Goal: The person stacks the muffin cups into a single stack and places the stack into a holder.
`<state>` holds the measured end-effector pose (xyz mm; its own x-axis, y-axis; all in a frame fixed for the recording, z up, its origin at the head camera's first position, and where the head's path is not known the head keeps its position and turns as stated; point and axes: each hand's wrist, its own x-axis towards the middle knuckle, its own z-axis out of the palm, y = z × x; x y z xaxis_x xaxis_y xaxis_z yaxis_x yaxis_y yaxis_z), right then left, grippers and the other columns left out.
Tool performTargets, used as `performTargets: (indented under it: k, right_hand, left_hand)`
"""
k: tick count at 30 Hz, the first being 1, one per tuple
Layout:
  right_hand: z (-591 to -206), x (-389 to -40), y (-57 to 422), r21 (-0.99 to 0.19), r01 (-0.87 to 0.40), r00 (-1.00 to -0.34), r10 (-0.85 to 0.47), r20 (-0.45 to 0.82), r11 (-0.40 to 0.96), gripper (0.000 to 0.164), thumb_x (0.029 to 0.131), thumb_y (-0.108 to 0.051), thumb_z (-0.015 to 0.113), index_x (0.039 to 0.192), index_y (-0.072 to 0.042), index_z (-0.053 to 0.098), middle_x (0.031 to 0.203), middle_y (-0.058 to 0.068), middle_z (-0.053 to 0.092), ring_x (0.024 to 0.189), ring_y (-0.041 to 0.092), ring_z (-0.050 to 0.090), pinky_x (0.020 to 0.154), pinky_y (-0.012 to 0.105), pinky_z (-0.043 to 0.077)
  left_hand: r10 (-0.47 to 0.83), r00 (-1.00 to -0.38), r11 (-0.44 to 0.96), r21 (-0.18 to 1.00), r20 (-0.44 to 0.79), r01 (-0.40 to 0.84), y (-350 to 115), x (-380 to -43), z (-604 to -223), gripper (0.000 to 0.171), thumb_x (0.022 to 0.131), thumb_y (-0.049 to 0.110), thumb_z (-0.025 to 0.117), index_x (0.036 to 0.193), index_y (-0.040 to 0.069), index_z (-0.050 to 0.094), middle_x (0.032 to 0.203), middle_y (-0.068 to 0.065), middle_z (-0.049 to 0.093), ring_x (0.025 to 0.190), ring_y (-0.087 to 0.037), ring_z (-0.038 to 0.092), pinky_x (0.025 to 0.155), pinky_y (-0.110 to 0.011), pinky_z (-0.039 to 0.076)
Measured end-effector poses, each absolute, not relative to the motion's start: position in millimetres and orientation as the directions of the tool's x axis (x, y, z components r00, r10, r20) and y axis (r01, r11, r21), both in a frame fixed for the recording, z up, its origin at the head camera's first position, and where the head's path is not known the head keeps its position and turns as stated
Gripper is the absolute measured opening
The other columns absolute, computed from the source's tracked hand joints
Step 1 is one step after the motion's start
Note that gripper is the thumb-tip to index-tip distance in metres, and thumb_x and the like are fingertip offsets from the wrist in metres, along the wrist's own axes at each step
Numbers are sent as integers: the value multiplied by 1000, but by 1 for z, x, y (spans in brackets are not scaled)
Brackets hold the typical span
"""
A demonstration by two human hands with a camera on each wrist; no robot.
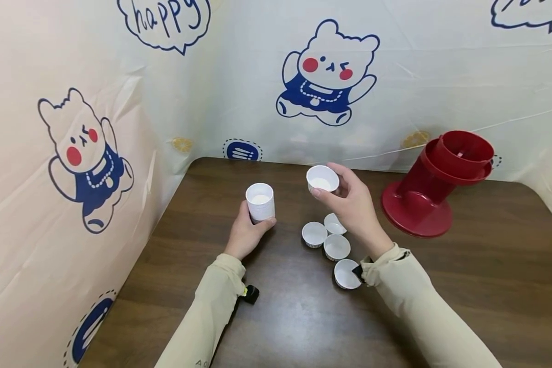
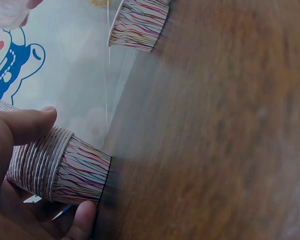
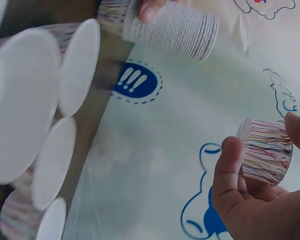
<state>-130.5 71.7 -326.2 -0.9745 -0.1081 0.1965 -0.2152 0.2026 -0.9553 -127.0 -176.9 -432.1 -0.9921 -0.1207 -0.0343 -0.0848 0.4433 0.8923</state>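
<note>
My left hand (image 1: 246,234) grips a nested stack of white paper cups (image 1: 260,205), thumb on one side and fingers round the other. In the left wrist view the lowest cup of the stack (image 2: 82,172) shows wavy coloured stripes, its base right at the tabletop. To the right, my right hand (image 1: 355,207) pinches a single paper cup (image 1: 322,179) by its sides, mouth up, raised over the table. The same striped cup (image 3: 266,151) sits between thumb and fingers in the right wrist view. Several more paper cups (image 1: 314,235) stand mouth up below the right hand and forearm.
A dark red plastic stand with a tilted round holder (image 1: 430,189) is at the back right of the brown wooden table (image 1: 497,276). Behind the table and along its left hangs a pale printed curtain (image 1: 248,76) with cartoon bears.
</note>
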Motion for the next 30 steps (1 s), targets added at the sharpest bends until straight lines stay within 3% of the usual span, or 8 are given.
performTargets:
  k: [6,14,30]
  right_hand:
    - [-318,-134,50,-964,-197,-973,-155,170,180,64,86,-15,81,144,-8,52,114,14,68,82,23,59,63,27,54]
    - [-319,-144,21,-968,-179,-957,-261,130,176,65,88,-18,80,144,-6,50,121,10,67,85,23,63,63,33,55]
    - [-334,-155,-6,-956,-124,-950,-309,38,264,60,90,-18,79,143,-11,52,112,10,67,74,26,63,70,51,56]
  left_hand:
    - [-120,-992,435,896,-42,-91,-177,-127,-431,74,85,27,80,143,7,38,134,-16,55,122,-34,53,106,-51,39]
    - [-117,-992,434,897,-37,-84,-178,-127,-431,76,85,28,80,144,7,38,133,-16,56,120,-34,54,104,-51,40]
    - [-109,-992,419,902,-58,-99,-179,-127,-431,74,86,29,79,144,10,38,135,-14,55,121,-33,54,105,-51,40]
